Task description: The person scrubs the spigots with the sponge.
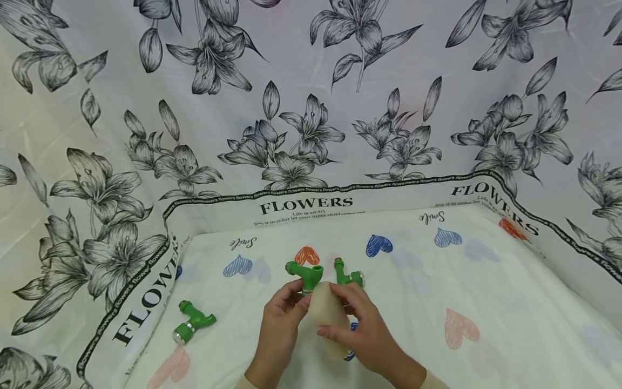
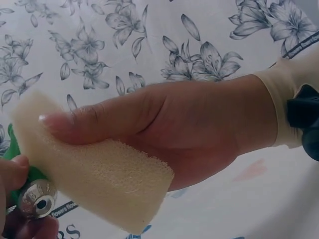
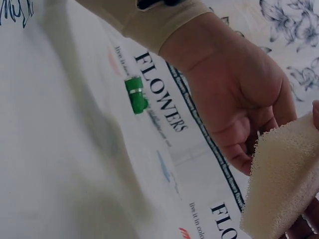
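Observation:
My left hand [image 1: 279,327] grips a green plastic tap [image 1: 312,275] that points away from me. In the left wrist view its silver collar [image 2: 31,201] shows at the left edge, beside the fingers. A cream-coloured sponge [image 1: 326,310] is held in my right hand [image 1: 369,327], thumb across its face, close against the tap. From the right wrist, the sponge [image 3: 281,174] hides the held tap and part of my left hand [image 3: 234,94]. A second green tap [image 1: 342,274] lies just beyond my right hand, and a third green tap [image 1: 193,321] lies off to the left.
The things lie on a white cloth [image 1: 403,335] printed with red and blue hearts. Around it rises a white curtain [image 1: 291,70] with black flower drawings and the word FLOWERS along its lower border.

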{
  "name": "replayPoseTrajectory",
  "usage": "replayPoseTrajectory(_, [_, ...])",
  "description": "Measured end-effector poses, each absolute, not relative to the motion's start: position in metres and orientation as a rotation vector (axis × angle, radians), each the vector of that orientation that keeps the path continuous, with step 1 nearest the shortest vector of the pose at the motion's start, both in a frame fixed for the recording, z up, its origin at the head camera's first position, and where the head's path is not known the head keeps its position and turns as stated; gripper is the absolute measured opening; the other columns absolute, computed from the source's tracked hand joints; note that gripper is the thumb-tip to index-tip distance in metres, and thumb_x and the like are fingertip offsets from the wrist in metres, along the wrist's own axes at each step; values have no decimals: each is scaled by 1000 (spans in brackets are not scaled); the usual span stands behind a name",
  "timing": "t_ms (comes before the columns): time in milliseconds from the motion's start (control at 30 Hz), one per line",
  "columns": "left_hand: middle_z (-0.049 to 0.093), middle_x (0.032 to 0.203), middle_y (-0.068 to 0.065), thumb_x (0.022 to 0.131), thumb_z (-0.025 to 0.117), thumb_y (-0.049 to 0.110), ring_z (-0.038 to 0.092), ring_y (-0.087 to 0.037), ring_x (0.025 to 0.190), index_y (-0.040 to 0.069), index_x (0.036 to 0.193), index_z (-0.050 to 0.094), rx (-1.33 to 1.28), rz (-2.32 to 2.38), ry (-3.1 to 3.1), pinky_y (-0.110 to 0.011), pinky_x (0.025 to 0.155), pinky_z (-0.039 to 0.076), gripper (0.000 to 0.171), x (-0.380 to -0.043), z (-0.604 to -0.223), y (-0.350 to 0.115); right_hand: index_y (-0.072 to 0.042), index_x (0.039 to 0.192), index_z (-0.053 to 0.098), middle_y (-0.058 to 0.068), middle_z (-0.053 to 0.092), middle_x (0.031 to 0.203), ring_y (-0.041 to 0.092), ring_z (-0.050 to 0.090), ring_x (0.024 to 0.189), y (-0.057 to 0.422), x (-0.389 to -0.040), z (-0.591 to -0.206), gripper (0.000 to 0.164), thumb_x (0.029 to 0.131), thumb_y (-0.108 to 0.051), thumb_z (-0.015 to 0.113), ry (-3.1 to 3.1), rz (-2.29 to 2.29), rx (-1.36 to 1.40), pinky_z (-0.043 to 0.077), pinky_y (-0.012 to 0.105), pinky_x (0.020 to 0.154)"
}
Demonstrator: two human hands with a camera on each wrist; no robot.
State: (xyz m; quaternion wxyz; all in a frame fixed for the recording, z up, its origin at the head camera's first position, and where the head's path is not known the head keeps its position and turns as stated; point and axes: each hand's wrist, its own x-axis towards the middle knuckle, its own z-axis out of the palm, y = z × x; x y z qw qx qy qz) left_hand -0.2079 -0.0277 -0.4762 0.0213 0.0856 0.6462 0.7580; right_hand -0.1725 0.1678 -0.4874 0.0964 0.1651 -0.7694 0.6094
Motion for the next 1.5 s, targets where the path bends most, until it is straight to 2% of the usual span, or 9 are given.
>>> replayPoseTrajectory(233, [68,130,-23,104,76,7,69,-31,117,4,150,42,402,2296,1902,-36,103,57,57,-206,-477,-31,-19,153,60,-1,61,130,25,64,113,178,-181,-492,65,95,-26,89,-2300,1791,326,61,35,92])
replayPoseTrajectory(400, [65,136,-20,108,69,6,64,-36,121,21,161,50,576,2177,1930,-39,104,58,58,-207,-476,-36,-15,154,60,1,60,130,27,62,115,183,-183,-491,64,97,-27,87,-2312,1830,320,61,34,94])
replayPoseTrajectory(533, [65,141,-14,109,67,6,63,-35,124,24,161,54,658,2098,1986,-37,105,57,57,-210,-475,-39,-18,156,59,2,59,134,30,61,118,184,-183,-490,65,98,-28,86,-2336,1862,360,60,35,96])
replayPoseTrajectory(767, [66,141,-17,105,69,0,66,-35,121,9,158,55,710,2123,1998,-37,102,59,55,-214,-478,-39,-19,155,60,-2,59,136,27,60,116,181,-178,-490,68,94,-26,90,-2332,1818,447,60,37,96])
replayPoseTrajectory(933, [68,135,-22,101,76,1,67,-32,123,14,156,57,439,2299,1935,-37,102,59,60,-215,-477,-34,-24,156,58,-4,58,137,24,60,119,175,-172,-488,74,91,-27,93,-2252,1678,495,60,38,96])
replayPoseTrajectory(1033, [66,135,-24,100,77,-2,68,-29,122,10,155,57,273,2455,1787,-34,97,61,60,-214,-475,-28,-27,157,55,-5,56,139,22,58,123,168,-169,-488,76,91,-26,93,-2190,1599,502,59,38,99])
replayPoseTrajectory(1233, [68,126,-19,99,73,-10,69,-23,110,3,139,59,56,2660,1516,-28,83,63,44,-212,-471,-14,-18,156,55,0,55,137,23,54,124,154,-169,-489,82,85,-17,97,-2064,1446,487,57,36,101])
replayPoseTrajectory(1367, [68,125,-17,100,70,-11,70,-21,109,5,136,59,33,2700,1399,-29,87,63,41,-210,-470,-9,-12,156,55,4,55,134,23,53,121,151,-173,-490,85,82,-13,98,-2013,1398,457,53,31,98])
replayPoseTrajectory(1500, [69,127,-18,101,68,-12,73,-21,106,6,135,58,77,2714,1304,-33,93,63,40,-208,-471,-11,-13,157,54,1,55,134,23,55,123,156,-180,-487,80,88,-11,94,-2022,1462,412,54,30,101])
